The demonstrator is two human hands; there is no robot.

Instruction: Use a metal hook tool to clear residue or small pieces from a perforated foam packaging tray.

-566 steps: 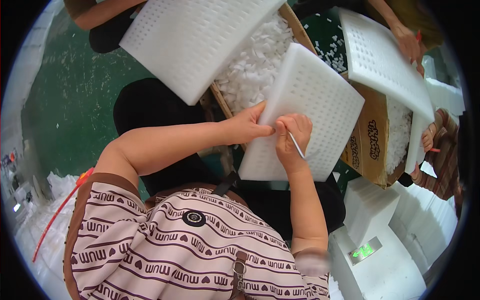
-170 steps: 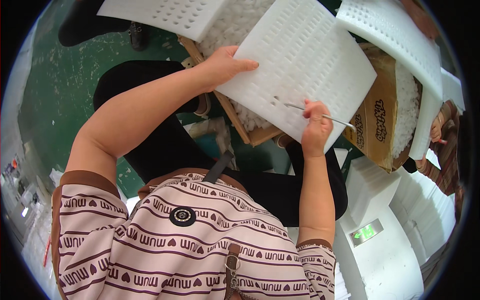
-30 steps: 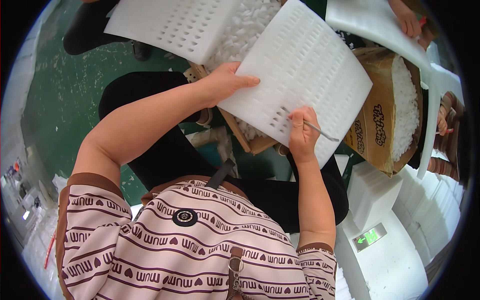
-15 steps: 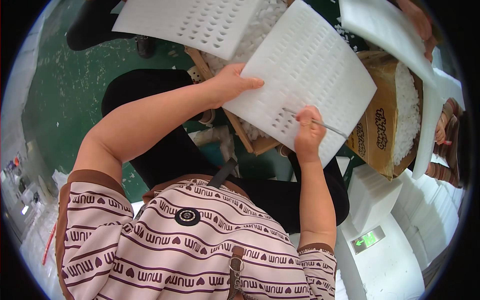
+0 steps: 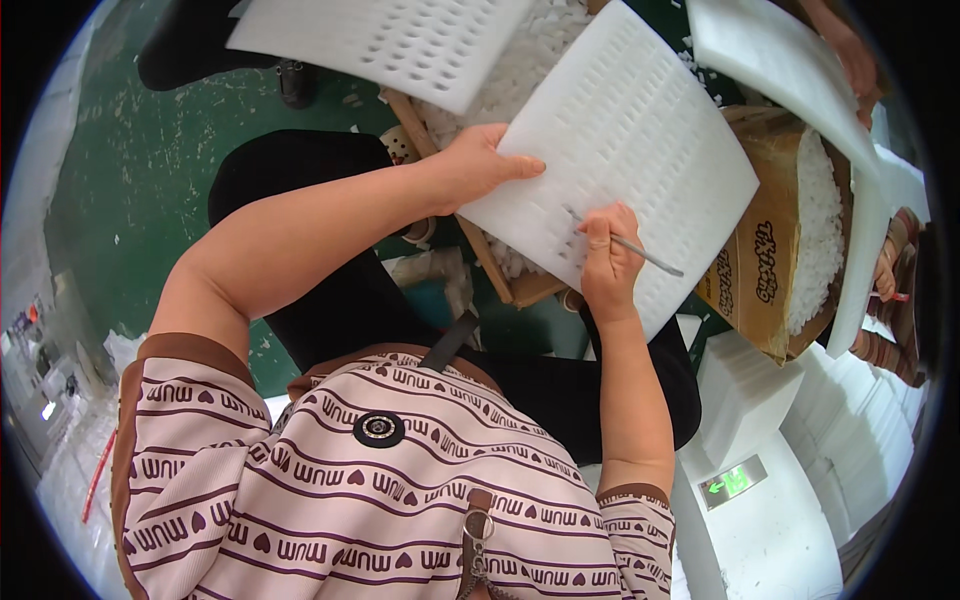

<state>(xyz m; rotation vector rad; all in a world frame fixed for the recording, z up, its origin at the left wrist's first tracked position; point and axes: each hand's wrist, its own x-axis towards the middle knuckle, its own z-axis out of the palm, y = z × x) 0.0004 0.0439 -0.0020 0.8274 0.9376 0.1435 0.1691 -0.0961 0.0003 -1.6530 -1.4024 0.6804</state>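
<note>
Over foam (image 5: 640, 130) pinched by the left hand (image 5: 482, 170), the right hand (image 5: 610, 262) grips a rod (image 5: 652, 259), likely punching, next needing aim.

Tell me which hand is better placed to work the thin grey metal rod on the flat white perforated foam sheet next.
The right hand, probably: it grips the rod, one end over the sheet, while the left hand holds the sheet's left edge.

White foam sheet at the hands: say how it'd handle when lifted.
The white foam sheet is probably light for its size, given its foam-like, dimpled look. It likely flexes, since the similar sheet at upper right looks curved. Being flat, it seems unlikely to roll.
</note>
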